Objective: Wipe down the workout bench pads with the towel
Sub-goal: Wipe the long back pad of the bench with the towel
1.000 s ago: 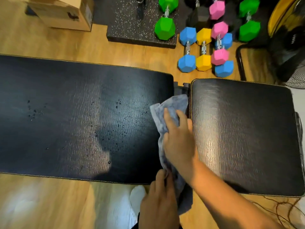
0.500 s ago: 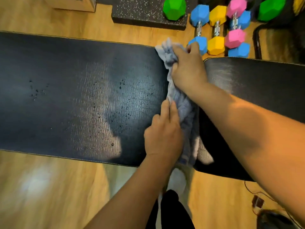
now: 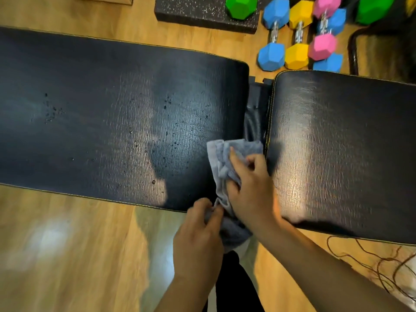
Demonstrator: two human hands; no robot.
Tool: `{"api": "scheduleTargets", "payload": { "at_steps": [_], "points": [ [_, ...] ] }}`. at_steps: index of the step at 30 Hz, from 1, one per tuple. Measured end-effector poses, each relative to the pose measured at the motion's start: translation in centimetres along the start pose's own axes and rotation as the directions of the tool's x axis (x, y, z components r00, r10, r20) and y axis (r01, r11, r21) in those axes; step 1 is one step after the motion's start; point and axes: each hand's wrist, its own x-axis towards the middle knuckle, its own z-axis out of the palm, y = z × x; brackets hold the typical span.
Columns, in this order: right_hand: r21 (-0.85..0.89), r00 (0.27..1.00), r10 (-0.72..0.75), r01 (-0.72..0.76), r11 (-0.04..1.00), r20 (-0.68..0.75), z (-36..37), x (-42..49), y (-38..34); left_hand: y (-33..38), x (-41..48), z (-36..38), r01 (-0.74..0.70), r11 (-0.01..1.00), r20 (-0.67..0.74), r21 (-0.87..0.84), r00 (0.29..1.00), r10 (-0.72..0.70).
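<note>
At the near right-hand corner of the long pad [image 3: 112, 120], hard against the gap [image 3: 256, 109] between the cushions, the towel [image 3: 225, 158] lies bunched, its upper part spread on the vinyl and its lower end spilling over the front edge toward the floor [image 3: 67, 244]. My right hand [image 3: 249, 190] is on top of it, forefinger stretched out along the cloth, the other fingers bent and gathering a fold, palm bearing down. My left hand [image 3: 198, 230] is lower, at the pad's front edge, fingers curled and pinching the hanging tail. It's a light, limp, blue-grey rag, so I judge it will crumple and slide under the palm unless I hold it flat and wide; the best hold looks like a broad palm on the middle with the loose end gathered up, so nothing drags or snags in the gap. The vinyl looks slick and shiny, which should let the cloth glide easily. Out to the left, dark droplets [image 3: 167, 104] speckle the long pad, so I reckon that stretch wants wiping yet. To the right the short pad [image 3: 337, 143] sits just beside my wrist, glossy. Beyond the bench, coloured dumbbells [image 3: 295, 37] stand on the floor, and thin cables [image 3: 371, 262] trail near the front right.
</note>
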Motion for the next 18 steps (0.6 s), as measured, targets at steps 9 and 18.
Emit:
{"api": "scheduleTargets", "payload": {
  "at_steps": [9,18],
  "points": [
    [-0.199,0.994,-0.094,0.083,0.977,-0.051,-2.2,14.0,0.6,2.9,12.4,-1.9,-0.233,0.966,-0.427,0.111,0.867,0.258],
    [-0.106,0.993,-0.044,0.032,0.994,-0.108,-1.7,12.2,1.1,2.6,3.7,2.8,-0.302,0.907,-0.086,0.294,0.937,0.339]
  ]
}}
